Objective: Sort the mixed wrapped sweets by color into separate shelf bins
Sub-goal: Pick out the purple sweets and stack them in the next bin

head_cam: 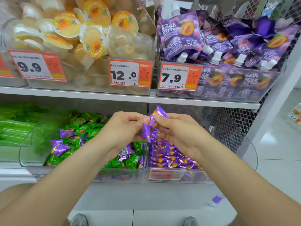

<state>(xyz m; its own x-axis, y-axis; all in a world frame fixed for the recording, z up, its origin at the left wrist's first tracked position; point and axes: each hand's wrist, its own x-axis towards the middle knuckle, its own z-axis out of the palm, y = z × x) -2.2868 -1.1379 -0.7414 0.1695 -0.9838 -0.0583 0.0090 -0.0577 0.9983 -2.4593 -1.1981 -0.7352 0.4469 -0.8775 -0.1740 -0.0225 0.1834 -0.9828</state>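
the mixed bin (130, 176) at lower centre and the purple bin (192, 176) to its right are open on top, yet the shelf (114, 95) across mid-frame caps the room above them. the left hand (123, 128) and right hand (180, 132), pinching purple sweets (153, 126), crowd the space over the wall (147, 155) between the bins; a mesh panel (231, 124) closes the right side.

Left hand (123, 128) and right hand (180, 132) meet, both pinching purple sweets (152, 123). Below left hand: mixed bin (127, 176), green and purple sweets. Below right hand: purple bin (195, 177).
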